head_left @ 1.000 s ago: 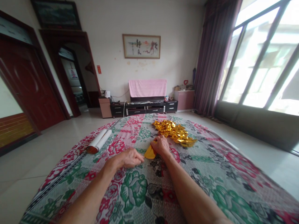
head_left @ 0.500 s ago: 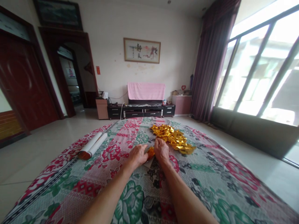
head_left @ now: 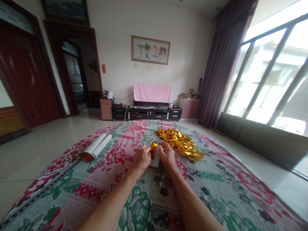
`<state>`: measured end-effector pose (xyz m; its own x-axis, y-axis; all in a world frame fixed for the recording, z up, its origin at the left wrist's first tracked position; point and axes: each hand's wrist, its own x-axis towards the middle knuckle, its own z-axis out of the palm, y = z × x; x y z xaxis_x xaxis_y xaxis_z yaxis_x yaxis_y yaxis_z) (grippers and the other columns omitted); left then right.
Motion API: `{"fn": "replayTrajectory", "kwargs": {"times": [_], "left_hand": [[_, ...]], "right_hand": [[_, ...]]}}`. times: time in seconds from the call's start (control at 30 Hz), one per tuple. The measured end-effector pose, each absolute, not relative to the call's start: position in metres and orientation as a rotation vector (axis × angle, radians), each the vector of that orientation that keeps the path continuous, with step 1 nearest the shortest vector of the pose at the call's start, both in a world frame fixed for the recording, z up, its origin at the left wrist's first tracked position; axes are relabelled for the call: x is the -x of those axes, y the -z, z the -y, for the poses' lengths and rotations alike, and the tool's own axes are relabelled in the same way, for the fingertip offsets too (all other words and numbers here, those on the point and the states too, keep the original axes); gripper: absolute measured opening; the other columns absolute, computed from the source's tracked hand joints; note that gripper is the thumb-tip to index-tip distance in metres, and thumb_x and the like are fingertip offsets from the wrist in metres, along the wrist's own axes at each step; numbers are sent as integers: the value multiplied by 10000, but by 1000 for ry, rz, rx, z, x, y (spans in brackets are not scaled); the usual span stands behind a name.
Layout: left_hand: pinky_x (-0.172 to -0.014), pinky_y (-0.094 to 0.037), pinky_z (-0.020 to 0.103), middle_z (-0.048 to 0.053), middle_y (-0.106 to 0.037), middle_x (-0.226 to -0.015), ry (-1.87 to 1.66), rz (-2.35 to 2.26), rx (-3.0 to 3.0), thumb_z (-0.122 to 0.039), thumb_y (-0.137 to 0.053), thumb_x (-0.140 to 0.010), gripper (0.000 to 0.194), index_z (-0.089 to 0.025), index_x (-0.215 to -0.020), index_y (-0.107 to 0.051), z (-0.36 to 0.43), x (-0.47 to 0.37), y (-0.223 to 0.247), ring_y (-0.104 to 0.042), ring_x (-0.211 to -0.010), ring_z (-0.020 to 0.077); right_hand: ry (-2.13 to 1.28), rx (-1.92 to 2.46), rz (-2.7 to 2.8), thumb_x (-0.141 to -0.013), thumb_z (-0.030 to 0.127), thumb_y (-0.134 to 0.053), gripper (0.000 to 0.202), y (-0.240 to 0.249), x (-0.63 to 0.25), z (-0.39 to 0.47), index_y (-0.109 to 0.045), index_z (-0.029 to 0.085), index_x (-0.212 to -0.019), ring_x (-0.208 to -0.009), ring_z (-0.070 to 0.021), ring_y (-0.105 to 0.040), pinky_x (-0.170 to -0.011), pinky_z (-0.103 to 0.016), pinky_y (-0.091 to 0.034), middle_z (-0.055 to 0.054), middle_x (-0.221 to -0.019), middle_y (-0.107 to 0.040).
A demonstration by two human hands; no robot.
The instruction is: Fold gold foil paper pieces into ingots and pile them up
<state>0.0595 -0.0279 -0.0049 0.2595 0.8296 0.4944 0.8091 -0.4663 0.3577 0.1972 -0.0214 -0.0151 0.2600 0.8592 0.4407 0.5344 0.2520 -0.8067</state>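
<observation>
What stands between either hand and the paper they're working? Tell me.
Nothing visible: the left hand is on the paper, and the right hand is right at its other side. The gold pile lies beyond the right hand, not between.

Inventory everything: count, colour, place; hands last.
Patterned cloth: one, red, green, grey, foreground
Foil piece: one, gold and white, centre
Foil pile: one, gold, beyond it, right
Rolled sheet: count unclear, white, cloth's left
Long cabinet: one, black, far wall
Side cabinets: two, pinkish, flanking it
Drape: one, pink, above long cabinet
Large pictures: two, pale and dark, walls
Doorway: one, dark red, left
Door: one, dark red, left
Curtain: one, purple, right
Window: one, dark frame, right
Left hand: one, bare, piece's left
Right hand: one, bare, piece's right
</observation>
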Motion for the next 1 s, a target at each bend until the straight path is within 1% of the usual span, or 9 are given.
{"fn": "replayTrajectory", "kwargs": {"times": [0.07, 0.2, 0.33, 0.47, 0.53, 0.63, 0.7, 0.83, 1.0], "left_hand": [[-638, -397, 228, 52, -579, -761, -1062, -1563, -2447, -227, -389, -831, 253, -172, -785, -631, 29, -61, 3, -556, -712, 134], [-637, -378, 229, 57, -596, -709, -1183, -1552, -2293, -331, -336, -867, 382, -158, -669, -614, 31, -63, 0, -558, -690, 131], [-597, -351, 223, 26, -572, -598, -1225, -1540, -2106, -409, -395, -818, 402, -160, -570, -591, 33, -61, -5, -537, -623, 120], [-519, -303, 215, -22, -441, -458, -1191, -1542, -1949, -375, -452, -745, 358, -161, -463, -504, 27, -57, -3, -460, -529, 102], [-489, -284, 207, -39, -377, -430, -1180, -1543, -1854, -327, -448, -717, 309, -166, -453, -455, 22, -54, 1, -423, -500, 94], [-472, -284, 200, -48, -370, -442, -1175, -1523, -1716, -301, -441, -682, 246, -171, -474, -426, 15, -51, 7, -399, -488, 91], [-473, -300, 199, -48, -395, -464, -1188, -1483, -1641, -302, -438, -672, 215, -174, -499, -429, 13, -49, 7, -401, -497, 92], [-494, -338, 202, -38, -467, -530, -1219, -1409, -1544, -298, -425, -676, 165, -177, -572, -465, 14, -46, 5, -434, -533, 99], [-498, -335, 209, -12, -524, -561, -1187, -1488, -1559, -270, -385, -707, 184, -172, -655, -532, 14, -44, 4, -467, -574, 118]], "right_hand": [[-426, 1386, 1417, -749, 310, -453, 349, 15, -195, 21, -532, 172, -1060, -659, -144, -612, -599, -236, -463, -41, -882, -655], [-394, 1285, 1427, -701, 301, -538, 384, 19, -193, 17, -525, 187, -1068, -820, -153, -602, -759, -272, -465, -38, -997, -634], [-416, 1200, 1438, -691, 353, -567, 464, 21, -191, 17, -497, 188, -1120, -857, -157, -588, -785, -288, -466, -45, -1068, -602], [-493, 1150, 1412, -675, 314, -571, 522, 20, -188, 16, -461, 196, -1171, -906, -172, -583, -780, -288, -471, -61, -1121, -576], [-547, 1114, 1365, -660, 282, -571, 564, 21, -187, 15, -433, 195, -1199, -911, -175, -589, -773, -281, -475, -81, -1168, -547], [-652, 1112, 1277, -635, 272, -584, 644, 20, -187, 13, -386, 194, -1243, -883, -181, -603, -738, -281, -486, -114, -1210, -515], [-748, 1122, 1239, -631, 297, -592, 666, 18, -187, 14, -378, 195, -1253, -830, -185, -614, -685, -286, -496, -111, -1146, -562], [-1012, 1033, 1280, -633, 318, -583, 607, 9, -187, 21, -446, 177, -1208, -678, -173, -608, -573, -264, -483, -49, -873, -660], [-1106, 998, 1239, -647, 363, -561, 487, 2, -188, 28, -545, 162, -1090, -637, -163, -591, -530, -236, -449, -33, -800, -661]]}}
